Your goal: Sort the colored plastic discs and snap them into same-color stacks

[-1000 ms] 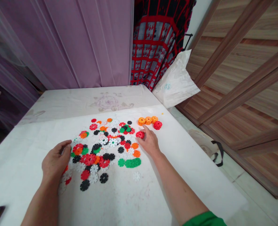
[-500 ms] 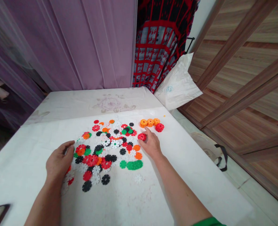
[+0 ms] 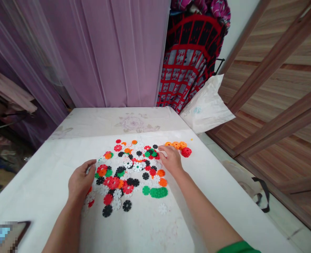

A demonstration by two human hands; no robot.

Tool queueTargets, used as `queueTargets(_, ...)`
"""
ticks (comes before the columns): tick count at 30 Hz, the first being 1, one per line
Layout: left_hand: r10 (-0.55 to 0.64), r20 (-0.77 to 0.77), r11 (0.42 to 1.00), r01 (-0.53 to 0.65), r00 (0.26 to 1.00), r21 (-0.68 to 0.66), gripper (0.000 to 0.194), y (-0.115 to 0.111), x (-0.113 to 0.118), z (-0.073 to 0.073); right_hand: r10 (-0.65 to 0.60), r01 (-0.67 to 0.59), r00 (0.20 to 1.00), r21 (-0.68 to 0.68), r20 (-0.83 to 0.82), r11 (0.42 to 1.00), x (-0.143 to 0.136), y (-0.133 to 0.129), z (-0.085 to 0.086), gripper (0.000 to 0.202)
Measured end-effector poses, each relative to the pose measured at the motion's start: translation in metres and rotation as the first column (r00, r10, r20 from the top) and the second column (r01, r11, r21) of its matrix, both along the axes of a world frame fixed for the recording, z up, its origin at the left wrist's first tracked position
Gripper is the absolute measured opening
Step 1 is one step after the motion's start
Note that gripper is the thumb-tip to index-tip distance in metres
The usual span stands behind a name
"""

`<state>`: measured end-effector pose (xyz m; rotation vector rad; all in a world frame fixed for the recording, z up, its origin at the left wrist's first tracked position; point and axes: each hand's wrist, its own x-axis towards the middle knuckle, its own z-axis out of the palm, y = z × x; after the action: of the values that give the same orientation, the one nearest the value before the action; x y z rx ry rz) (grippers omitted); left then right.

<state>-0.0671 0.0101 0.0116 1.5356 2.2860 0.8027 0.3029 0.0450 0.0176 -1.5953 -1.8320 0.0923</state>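
Note:
Many flat notched discs in red, black, white, green and orange lie spread on the white tabletop. My left hand point(image 3: 82, 179) rests at the left edge of the pile, its thumb and fingers near each other; what they hold, if anything, is hidden. At the pile's right side is my right hand point(image 3: 170, 158), fingers apart, beside some red discs, with nothing visible in it. Beyond it stand a row of orange disc clusters point(image 3: 176, 145) and a red cluster point(image 3: 186, 152). A row of green discs point(image 3: 159, 192) lies in front of the pile.
A white bag point(image 3: 206, 105) hangs by the table's back right corner. A device point(image 3: 6, 237) with a pixelated screen is at the lower left. Purple curtains point(image 3: 118, 52) hang behind the table, and wooden doors point(image 3: 284, 88) stand on the right.
The camera view has shifted, so the table sits further right and lower. My right hand has moved left toward the pile, and the red cluster at its fingertips is no longer visible there.

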Motion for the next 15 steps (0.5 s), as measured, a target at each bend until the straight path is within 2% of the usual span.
queueTargets(3, 0.002, -0.002, 1.0, -0.002, 1.0, 0.006, 0.037, -0.001, 0.001, 0.0, 0.059, -0.042, 0.989, -0.125, 0.137, 0.991, -0.019, 0.022, 0.013, 0.026)
queueTargets(6, 0.0, -0.001, 1.0, 0.0, 1.0, -0.014, 0.038, -0.002, 0.002, 0.001, 0.121, -0.07, 0.963, -0.213, 0.24, 0.975, -0.035, 0.028, 0.017, 0.026)
queueTargets(11, -0.011, -0.016, 1.0, 0.01, 1.0, -0.02, 0.038, -0.001, 0.004, 0.001, 0.254, -0.198, 0.93, -0.22, 0.264, 0.955, -0.049, 0.012, 0.009, 0.03)
queueTargets(15, -0.012, -0.015, 1.0, 0.011, 1.0, -0.019, 0.039, -0.002, 0.006, 0.002, 0.313, -0.263, 0.916, -0.216, 0.25, 0.94, -0.053, 0.0, 0.004, 0.031)
